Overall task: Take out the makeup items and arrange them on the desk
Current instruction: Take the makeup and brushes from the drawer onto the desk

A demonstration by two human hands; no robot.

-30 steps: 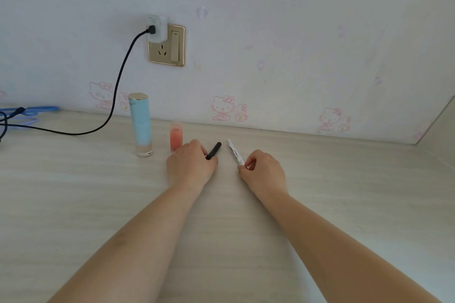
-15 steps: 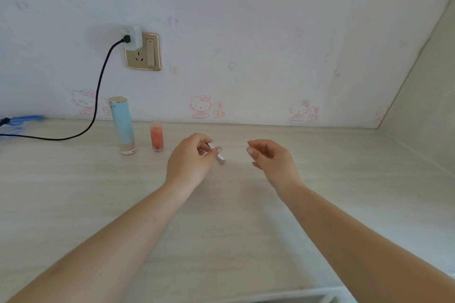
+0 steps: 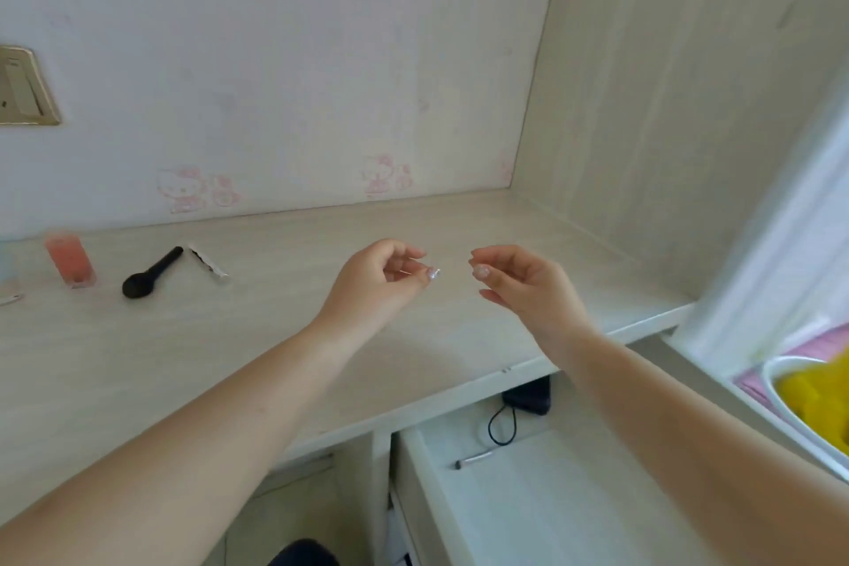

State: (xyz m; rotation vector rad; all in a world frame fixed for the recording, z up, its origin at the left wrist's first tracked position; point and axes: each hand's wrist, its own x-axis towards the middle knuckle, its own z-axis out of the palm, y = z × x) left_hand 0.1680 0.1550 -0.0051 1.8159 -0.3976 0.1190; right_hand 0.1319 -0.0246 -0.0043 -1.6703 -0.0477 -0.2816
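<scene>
Your left hand (image 3: 372,285) and right hand (image 3: 528,290) hover over the desk (image 3: 275,358), fingers loosely curled, holding nothing. Far left on the desk: pink bottle (image 3: 70,260) upright, black brush (image 3: 151,272) and white pen (image 3: 209,261) lying flat beside it. Below, the drawer (image 3: 528,501) is open, a small brush (image 3: 473,459) inside.

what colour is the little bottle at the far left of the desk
Coral pink: the small translucent bottle stands upright; head view, slightly blurred.
</scene>
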